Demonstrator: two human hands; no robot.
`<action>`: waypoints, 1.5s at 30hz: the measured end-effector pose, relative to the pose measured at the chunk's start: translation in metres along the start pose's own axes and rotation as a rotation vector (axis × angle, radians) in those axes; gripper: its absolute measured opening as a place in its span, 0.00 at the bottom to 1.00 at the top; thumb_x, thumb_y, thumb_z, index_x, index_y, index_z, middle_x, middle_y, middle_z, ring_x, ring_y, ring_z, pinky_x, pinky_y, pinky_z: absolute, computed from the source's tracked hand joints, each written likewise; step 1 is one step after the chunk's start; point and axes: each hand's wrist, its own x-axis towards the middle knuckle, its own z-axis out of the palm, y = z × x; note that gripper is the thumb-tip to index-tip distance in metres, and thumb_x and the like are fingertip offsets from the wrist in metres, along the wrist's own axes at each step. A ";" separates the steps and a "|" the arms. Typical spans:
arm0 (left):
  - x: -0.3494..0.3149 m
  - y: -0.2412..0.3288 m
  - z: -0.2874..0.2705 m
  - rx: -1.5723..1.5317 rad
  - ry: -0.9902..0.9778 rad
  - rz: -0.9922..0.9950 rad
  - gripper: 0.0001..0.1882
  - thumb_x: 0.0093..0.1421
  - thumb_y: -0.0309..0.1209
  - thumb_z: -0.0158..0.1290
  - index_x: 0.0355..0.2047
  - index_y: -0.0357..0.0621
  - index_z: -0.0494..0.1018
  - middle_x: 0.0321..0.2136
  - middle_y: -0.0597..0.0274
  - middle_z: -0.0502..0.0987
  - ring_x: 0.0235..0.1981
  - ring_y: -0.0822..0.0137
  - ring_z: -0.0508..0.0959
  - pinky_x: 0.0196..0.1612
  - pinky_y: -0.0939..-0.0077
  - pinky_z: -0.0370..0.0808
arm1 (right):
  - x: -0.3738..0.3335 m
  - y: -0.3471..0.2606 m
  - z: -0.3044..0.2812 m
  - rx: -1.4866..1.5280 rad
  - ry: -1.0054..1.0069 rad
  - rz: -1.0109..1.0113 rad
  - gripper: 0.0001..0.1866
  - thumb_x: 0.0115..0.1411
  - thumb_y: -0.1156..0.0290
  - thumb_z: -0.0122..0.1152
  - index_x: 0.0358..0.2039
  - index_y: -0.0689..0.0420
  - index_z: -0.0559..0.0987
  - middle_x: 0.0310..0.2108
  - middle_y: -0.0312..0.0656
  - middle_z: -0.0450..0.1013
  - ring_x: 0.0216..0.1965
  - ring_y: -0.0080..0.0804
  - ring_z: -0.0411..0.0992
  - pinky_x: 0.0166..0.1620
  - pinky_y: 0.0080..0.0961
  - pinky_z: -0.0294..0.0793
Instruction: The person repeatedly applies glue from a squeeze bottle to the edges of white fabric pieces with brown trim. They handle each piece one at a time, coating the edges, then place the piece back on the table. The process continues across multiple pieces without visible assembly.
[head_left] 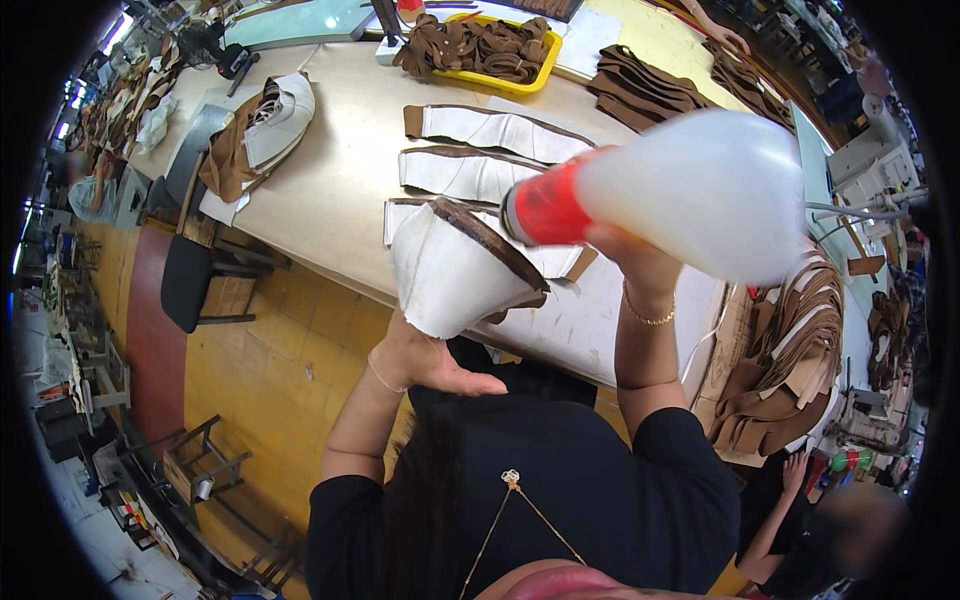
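Observation:
My left hand point(428, 360) holds up a curved white-lined brown leather piece point(448, 272) at the table's near edge. Its thumb sticks out to the right, while the fingers are hidden behind the piece. My right hand point(640, 255) is closed round the red neck of a big translucent white bottle point(715, 195). The bottle is tilted, and its dark metal-looking end points left, close to the piece's brown upper edge. Beyond these, similar white-and-brown strips point(475, 170) lie in rows on the table.
A yellow tray point(545, 65) full of brown strips stands at the table's far side. Stacked brown pieces point(650, 90) lie right of it. More white and brown pieces point(275, 125) rest at the left, near a black chair point(187, 285). A large brown bundle point(785, 360) is at my right, near another person.

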 end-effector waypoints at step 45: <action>-0.011 0.021 0.008 -0.939 0.033 -0.495 0.62 0.38 0.78 0.27 0.60 0.37 0.42 0.61 0.52 0.47 0.62 0.57 0.48 0.61 0.60 0.46 | -0.042 -0.019 -0.008 -0.302 0.113 -0.095 0.28 0.45 0.62 0.68 0.46 0.58 0.71 0.43 0.42 0.70 0.42 0.34 0.70 0.46 0.31 0.69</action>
